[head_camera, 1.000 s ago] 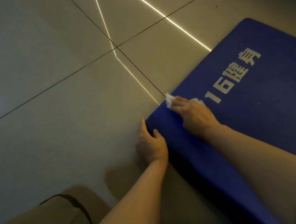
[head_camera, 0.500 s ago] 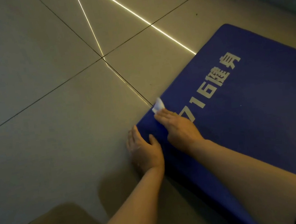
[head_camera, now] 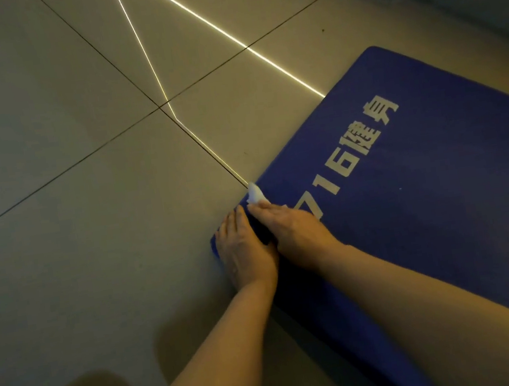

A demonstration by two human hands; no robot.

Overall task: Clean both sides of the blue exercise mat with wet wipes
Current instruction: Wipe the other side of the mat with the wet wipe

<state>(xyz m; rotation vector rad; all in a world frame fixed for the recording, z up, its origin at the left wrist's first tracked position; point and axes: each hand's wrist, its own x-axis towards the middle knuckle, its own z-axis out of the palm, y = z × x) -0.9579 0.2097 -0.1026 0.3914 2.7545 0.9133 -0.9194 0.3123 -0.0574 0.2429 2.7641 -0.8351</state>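
Blue exercise mat (head_camera: 426, 202) at frame right on glossy grey floor tiles (head_camera: 57, 105); right hand (head_camera: 290, 227) presses a white wet wipe (head_camera: 255, 196) flat-fingered at its edge, left hand (head_camera: 243, 249) flat alongside.

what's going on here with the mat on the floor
A person is kneeling or crouching over a blue exercise mat laid flat on a tiled floor. Their right hand presses a white wet wipe flat against the mat near its edge, by the printed lettering. Their left hand rests open on the mat's near corner, seemingly steadying it. Only the printed top side shows, so the underside looks not yet done.
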